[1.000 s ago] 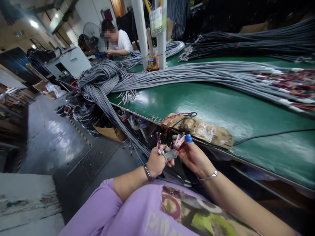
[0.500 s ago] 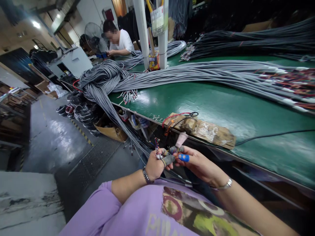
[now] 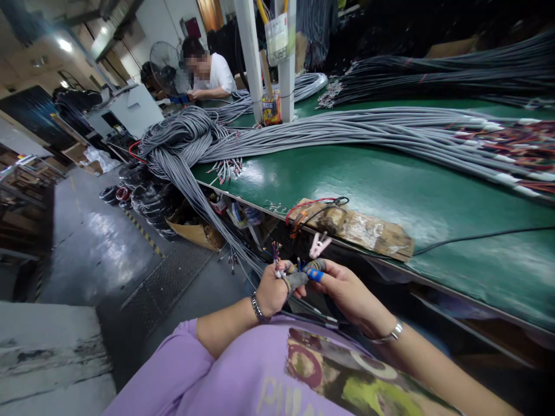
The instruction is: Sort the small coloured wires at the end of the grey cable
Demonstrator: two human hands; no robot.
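In front of my waist, my left hand (image 3: pixel 274 290) is closed around the end of a grey cable, with a fan of thin coloured wires (image 3: pixel 276 253) sticking up from it. My right hand (image 3: pixel 347 289) meets it fingertip to fingertip, pinching at wires (image 3: pixel 300 264) from the same bunch; the exact grip is partly hidden. Grey covers wrap some fingertips of both hands, and blue tape (image 3: pixel 315 275) circles my right thumb. Just beyond the right fingers is a pale pink clip-like piece (image 3: pixel 319 245) with two spread prongs; whether the hand holds it is unclear.
Long grey cables (image 3: pixel 329 128) lie across the green table (image 3: pixel 347 173) and hang over its left edge. A wooden block (image 3: pixel 368 234) with wires sits at the near edge. Darker cables (image 3: pixel 433 75) lie behind. A co-worker (image 3: pixel 214 75) sits beyond the white post (image 3: pixel 250 58).
My right hand has shifted slightly left and its thumb has turned on the wires. The pink piece now shows two spread prongs instead of one solid shape. My left hand stays put.
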